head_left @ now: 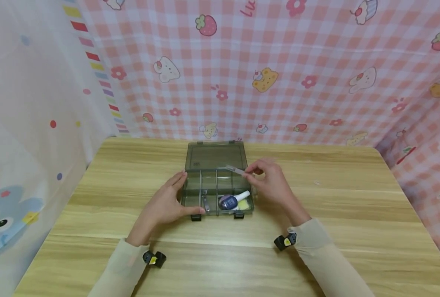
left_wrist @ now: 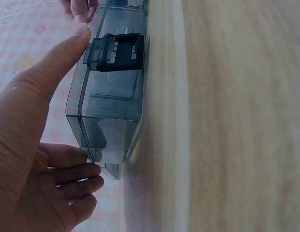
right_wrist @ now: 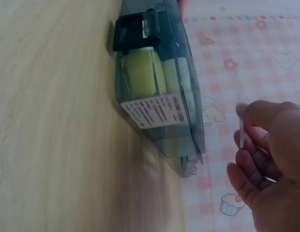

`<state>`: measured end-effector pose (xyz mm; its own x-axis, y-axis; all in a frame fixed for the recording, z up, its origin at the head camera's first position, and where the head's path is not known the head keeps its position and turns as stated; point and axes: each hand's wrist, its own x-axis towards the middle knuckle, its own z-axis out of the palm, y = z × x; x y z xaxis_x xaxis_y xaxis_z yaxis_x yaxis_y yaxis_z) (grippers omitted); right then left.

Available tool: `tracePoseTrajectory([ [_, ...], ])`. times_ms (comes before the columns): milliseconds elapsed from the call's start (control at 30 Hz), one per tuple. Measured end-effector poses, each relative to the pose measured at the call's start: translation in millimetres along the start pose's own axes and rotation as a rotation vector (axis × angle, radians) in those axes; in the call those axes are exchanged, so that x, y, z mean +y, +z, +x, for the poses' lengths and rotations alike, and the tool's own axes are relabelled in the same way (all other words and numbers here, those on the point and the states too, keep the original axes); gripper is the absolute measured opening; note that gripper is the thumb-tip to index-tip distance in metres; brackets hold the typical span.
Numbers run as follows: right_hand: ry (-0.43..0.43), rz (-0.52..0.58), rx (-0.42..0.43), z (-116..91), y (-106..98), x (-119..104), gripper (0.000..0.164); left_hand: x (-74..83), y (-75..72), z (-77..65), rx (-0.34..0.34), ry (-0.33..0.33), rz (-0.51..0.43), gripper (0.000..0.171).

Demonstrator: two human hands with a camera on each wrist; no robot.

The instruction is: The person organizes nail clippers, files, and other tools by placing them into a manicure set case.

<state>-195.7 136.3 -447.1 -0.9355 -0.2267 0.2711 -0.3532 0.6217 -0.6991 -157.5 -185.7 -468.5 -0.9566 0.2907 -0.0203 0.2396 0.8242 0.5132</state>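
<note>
A translucent dark green compartment box (head_left: 193, 181) stands with its lid (head_left: 216, 156) swung back. My left hand (head_left: 163, 204) holds its left part, thumb over the front rim and fingers against the left side. Over the right compartment, my right hand (head_left: 273, 183) pinches a thin pale stick (head_left: 235, 169) between thumb and fingers; its exact kind is unclear. A dark blue nail polish bottle (head_left: 229, 202) with a white cap lies tilted in that compartment, beside a yellow bottle (right_wrist: 141, 75). In the middle compartment is a small metal tool (head_left: 206, 203), perhaps nail clippers.
Black latches (head_left: 196, 217) hang at the box's front. A barcode label (right_wrist: 157, 111) is on the right side. The wooden table (head_left: 220, 255) meets a pink checked cloth (head_left: 190, 95) behind. A tiny clear bit (head_left: 317, 182) lies to the right.
</note>
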Motion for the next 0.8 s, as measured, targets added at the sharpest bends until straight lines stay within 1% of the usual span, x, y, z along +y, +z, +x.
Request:
tracePoseTrajectory([
  [300, 0.024, -0.04, -0.066, 4, 9, -3, 0.007, 0.2, -1.6, 0.5, -0.001, 0.012, 0.005, 0.137],
  [533, 0.038, -0.064, -0.104, 2, 14, 0, 0.011, 0.0, -1.7, -0.3, -0.002, 0.018, 0.0, 0.136],
  [600, 0.037, -0.069, -0.106, 0, 12, 0, 0.016, 0.1, -1.7, -0.5, -0.003, 0.012, -0.005, 0.136],
  [800, 0.004, -0.074, -0.096, -5, 3, 3, 0.04, -0.3, -1.4, -0.8, -0.001, 0.006, 0.007, 0.136],
])
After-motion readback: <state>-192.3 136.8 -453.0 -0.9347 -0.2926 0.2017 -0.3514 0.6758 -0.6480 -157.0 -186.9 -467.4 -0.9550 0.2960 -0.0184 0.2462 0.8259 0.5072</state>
